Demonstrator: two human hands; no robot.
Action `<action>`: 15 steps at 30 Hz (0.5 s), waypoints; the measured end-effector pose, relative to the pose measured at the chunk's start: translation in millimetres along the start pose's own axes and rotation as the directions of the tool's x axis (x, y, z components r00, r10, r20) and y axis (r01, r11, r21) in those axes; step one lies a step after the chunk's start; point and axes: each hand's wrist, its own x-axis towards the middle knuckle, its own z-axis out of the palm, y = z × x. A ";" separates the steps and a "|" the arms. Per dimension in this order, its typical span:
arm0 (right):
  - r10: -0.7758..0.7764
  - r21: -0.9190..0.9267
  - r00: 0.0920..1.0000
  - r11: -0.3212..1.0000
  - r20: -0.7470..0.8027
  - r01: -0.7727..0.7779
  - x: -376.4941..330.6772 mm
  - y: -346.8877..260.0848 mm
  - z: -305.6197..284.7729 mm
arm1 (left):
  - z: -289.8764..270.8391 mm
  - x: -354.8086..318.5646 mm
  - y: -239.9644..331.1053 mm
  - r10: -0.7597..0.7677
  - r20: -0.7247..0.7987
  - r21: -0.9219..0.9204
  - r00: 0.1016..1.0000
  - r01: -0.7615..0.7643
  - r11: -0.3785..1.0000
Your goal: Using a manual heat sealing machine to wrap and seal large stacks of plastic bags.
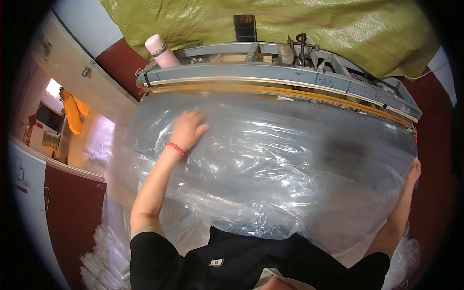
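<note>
A wide sheet of clear plastic film (261, 159) lies across a grey work surface (357, 128) and drapes over its near edge toward my body. My left hand (188, 128), with a red bead bracelet at the wrist, rests on the film left of the middle, fingers spread. At the far right edge my right hand (414, 170) has its fingers closed around the film's side edge. Behind the film runs a long grey metal bar (270, 72), with an orange strip (270, 91) along its near side.
A pink bottle (162, 50) stands behind the bar's left end; a dark phone-like slab (245, 28) leans at the back. Green woven sheeting (309, 24) covers the far side. More crumpled film (113, 246) heaps at lower left, near an open door (87, 67).
</note>
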 end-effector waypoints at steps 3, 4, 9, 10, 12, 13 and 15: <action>0.022 0.151 0.988 0.987 0.153 -0.045 13.3 3.3 -35.5 | 20.3 24.4 -10.7 0.002 -0.071 -0.050 0.997 -0.006 0.999; 0.020 0.127 0.996 0.991 0.087 -0.031 6.3 -7.6 -30.5 | 26.9 26.2 -17.4 -0.030 -0.134 -0.033 0.991 0.026 0.999; -0.067 0.112 0.998 0.992 0.013 0.065 -15.3 -74.1 -55.7 | 46.0 27.4 -22.8 -0.242 -0.306 -0.206 0.921 0.185 0.961; -0.073 0.104 0.997 0.992 0.008 0.072 -21.7 -84.7 -66.8 | 45.8 29.1 -18.4 -0.243 -0.306 -0.216 0.920 0.181 0.959; -0.023 0.192 0.998 0.981 0.067 0.009 -33.2 -93.8 -94.1 | 35.5 37.4 -1.7 -0.344 -0.266 -0.365 0.901 0.236 0.901; -0.027 0.190 0.998 0.982 0.061 0.015 -33.9 -97.4 -97.1 | 37.6 38.1 -5.4 -0.341 -0.268 -0.371 0.901 0.230 0.900; -0.047 -0.025 0.997 0.999 -0.063 0.046 -28.9 -96.1 -87.2 | 44.1 37.5 -24.9 -0.183 -0.262 -0.230 0.948 0.123 0.965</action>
